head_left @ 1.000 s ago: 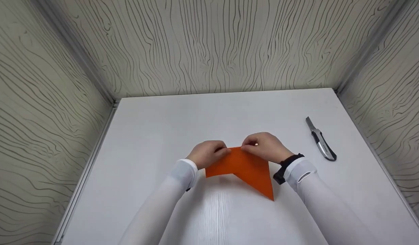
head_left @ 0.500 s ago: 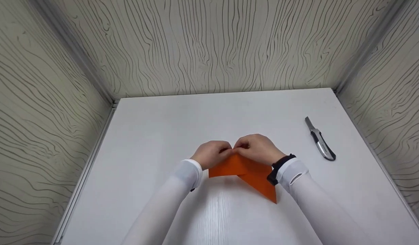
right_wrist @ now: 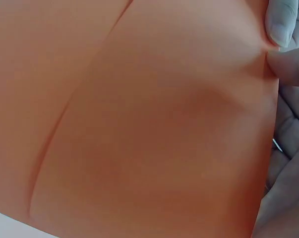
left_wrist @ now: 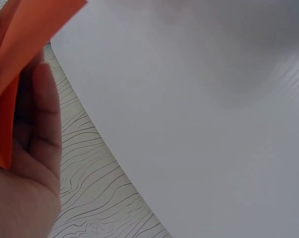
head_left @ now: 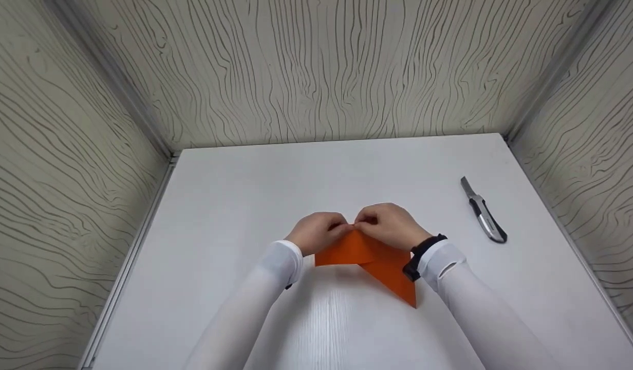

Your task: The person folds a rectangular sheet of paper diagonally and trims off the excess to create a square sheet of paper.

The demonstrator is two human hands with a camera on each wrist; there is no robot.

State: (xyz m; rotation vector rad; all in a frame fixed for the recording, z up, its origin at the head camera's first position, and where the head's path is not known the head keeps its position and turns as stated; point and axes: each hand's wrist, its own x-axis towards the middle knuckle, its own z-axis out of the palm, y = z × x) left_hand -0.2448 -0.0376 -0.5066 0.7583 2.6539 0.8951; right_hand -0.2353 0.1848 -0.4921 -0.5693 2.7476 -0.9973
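A folded sheet of orange paper (head_left: 347, 252) is held between both hands over the white table. My left hand (head_left: 319, 232) pinches its top edge from the left, thumb in front. Right beside it, my right hand (head_left: 389, 224) pinches the same edge, the two thumbs nearly meeting. One pointed corner of the paper hangs down on the right. In the left wrist view, layers of the orange paper (left_wrist: 20, 54) stand apart along the curled fingers (left_wrist: 46, 104). The right wrist view shows a crease running across the orange paper (right_wrist: 154, 124), with thumb and finger pinching its edge.
A utility knife (head_left: 484, 210) with a silver and black handle lies on the white table (head_left: 244, 190) to the right, its blade extended and pointing away. Wood-patterned panels (head_left: 316, 72) rise at the back and both sides.
My right hand has moved left along the paper's top edge until it is beside my left hand. During the last half second, both hands have stayed almost still.
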